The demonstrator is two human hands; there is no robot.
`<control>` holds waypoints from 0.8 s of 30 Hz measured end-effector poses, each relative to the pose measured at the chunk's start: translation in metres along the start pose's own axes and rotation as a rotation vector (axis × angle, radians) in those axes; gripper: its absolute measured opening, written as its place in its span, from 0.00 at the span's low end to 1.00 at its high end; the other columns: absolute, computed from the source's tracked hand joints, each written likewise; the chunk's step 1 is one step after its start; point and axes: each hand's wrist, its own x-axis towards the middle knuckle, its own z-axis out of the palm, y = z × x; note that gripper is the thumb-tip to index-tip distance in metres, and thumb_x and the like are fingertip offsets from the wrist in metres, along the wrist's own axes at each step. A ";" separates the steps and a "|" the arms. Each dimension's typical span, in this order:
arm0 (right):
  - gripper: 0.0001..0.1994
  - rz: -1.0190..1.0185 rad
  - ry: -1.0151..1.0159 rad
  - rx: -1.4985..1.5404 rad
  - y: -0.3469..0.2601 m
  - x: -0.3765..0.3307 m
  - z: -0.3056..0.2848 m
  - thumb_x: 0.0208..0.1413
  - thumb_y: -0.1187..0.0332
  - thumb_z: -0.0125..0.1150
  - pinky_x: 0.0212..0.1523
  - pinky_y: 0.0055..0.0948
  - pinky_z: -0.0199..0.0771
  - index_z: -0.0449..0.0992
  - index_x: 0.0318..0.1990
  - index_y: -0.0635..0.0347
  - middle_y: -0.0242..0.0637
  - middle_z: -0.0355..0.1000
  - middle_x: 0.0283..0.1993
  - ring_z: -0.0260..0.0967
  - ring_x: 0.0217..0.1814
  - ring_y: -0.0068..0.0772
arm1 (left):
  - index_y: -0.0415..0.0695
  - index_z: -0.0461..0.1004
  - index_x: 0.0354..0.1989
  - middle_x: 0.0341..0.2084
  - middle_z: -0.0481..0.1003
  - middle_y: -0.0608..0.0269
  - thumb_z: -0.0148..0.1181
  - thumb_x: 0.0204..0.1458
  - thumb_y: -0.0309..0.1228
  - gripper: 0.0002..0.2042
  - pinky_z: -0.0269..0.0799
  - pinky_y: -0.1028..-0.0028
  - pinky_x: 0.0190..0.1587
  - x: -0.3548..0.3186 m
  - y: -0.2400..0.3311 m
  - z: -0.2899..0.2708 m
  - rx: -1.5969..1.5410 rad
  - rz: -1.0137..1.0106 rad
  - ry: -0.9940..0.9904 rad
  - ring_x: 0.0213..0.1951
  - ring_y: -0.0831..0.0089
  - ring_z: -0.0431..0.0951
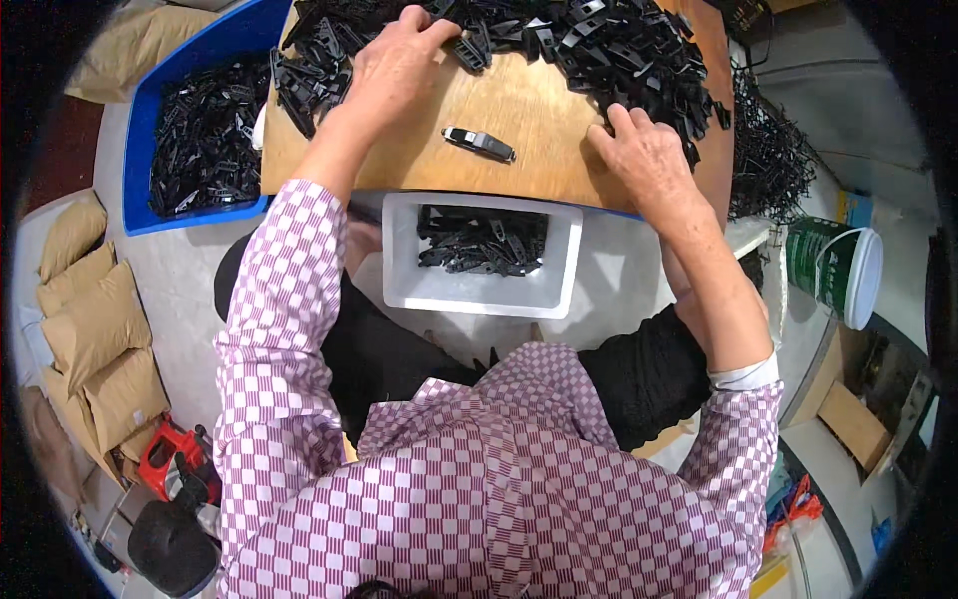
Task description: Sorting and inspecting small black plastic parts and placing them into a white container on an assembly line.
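Small black plastic clip-like parts lie in a wide heap (639, 60) along the far side of a wooden tabletop (529, 95). At the upper left, my left hand (399, 65) reaches into the heap, thumb and fingers apart over the parts. My right hand (644, 155) is at the heap's right edge, with bent fingers and the thumb standing off from them; nothing shows in its grasp. Between my hands a single black part with a silvery end (479, 144) lies alone on the wood.
Below the table's near edge, a white bin (399, 290) holds more black parts. A blue tub (140, 170) of black parts stands at left, with stacked tan packages (105, 344) nearby. Thin black pieces (768, 150) pile up on the right, beside a green bucket (823, 265).
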 end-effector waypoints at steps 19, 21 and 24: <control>0.09 0.142 -0.067 0.996 -0.037 0.039 0.024 0.63 0.68 0.50 0.44 0.46 0.73 0.68 0.49 0.59 0.47 0.72 0.51 0.72 0.49 0.55 | 0.43 0.75 0.39 0.35 0.74 0.55 0.59 0.52 0.29 0.07 0.71 0.61 0.44 -0.013 -0.033 0.053 -0.201 0.158 -0.349 0.41 0.55 0.76; 0.10 0.199 -0.118 0.994 -0.037 0.043 0.023 0.64 0.67 0.49 0.44 0.47 0.73 0.68 0.50 0.58 0.46 0.72 0.53 0.72 0.49 0.55 | 0.43 0.75 0.39 0.35 0.74 0.55 0.59 0.53 0.29 0.07 0.71 0.61 0.44 -0.013 -0.036 0.054 -0.230 0.096 -0.358 0.41 0.55 0.76; 0.10 0.275 -0.187 0.828 -0.036 0.046 0.013 0.62 0.66 0.54 0.43 0.47 0.74 0.69 0.48 0.56 0.45 0.74 0.47 0.73 0.45 0.55 | 0.43 0.75 0.40 0.34 0.73 0.55 0.60 0.53 0.29 0.08 0.71 0.60 0.43 -0.018 -0.035 0.052 -0.063 0.130 -0.025 0.40 0.53 0.76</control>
